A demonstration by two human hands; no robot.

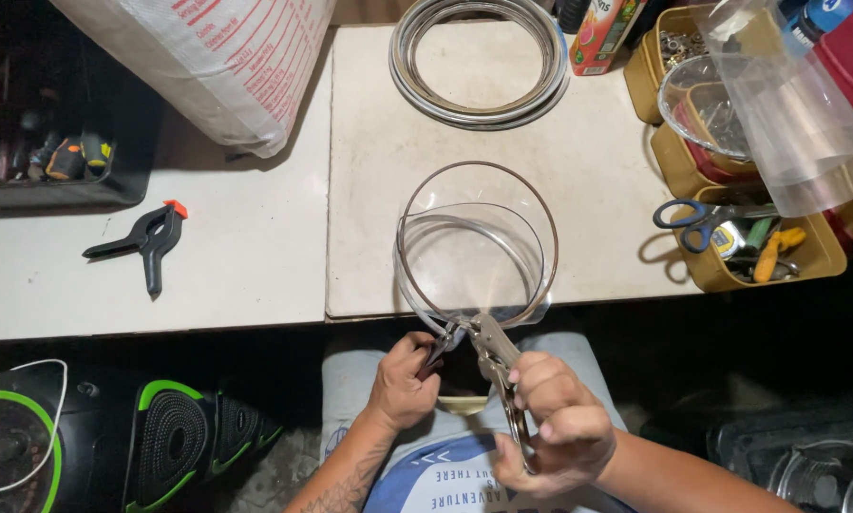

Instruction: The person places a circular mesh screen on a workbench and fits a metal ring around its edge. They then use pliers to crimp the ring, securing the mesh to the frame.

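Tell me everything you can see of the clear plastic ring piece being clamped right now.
The clear plastic ring piece is a transparent curled band with a thin dark metal hoop round its upper rim. It sits tilted over the near edge of the pale table. Metal pliers in the right hand grip its near edge, where the left hand pinches it too.

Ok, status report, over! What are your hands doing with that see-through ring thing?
Right hand squeezing metal pliers. Left hand pinching the clear plastic hoop at its near rim. Pliers' tip at the same spot. Nothing blocking, over.
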